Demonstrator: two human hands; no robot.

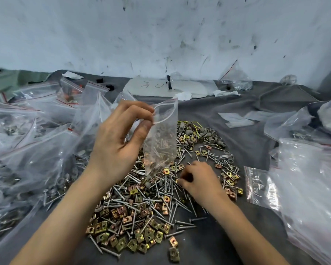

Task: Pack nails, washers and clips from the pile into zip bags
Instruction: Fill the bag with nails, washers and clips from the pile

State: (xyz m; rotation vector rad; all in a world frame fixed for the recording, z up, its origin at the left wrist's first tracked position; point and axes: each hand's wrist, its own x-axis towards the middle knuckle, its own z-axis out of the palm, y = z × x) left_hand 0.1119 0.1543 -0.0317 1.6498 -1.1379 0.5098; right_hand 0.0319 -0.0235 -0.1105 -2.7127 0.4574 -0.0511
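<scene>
A white board (189, 87) lying at the back of the table (237, 104) carries dark handwriting: a round mark that reads like an "O" (159, 85), and to its left a short scrawl (146, 84) too unclear to read. Faint print on the paper slips (235, 119) at the right is illegible.

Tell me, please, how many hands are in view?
2. The left hand pinches a zip bag above the pile; the right hand touches the pile, lower right.

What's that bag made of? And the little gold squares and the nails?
The bag looks like thin clear plastic: see-through, crinkly, glossy. The square clips seem metal with a shiny yellow-gold coating. The nails look like bare silvery-grey metal, probably steel.
</scene>
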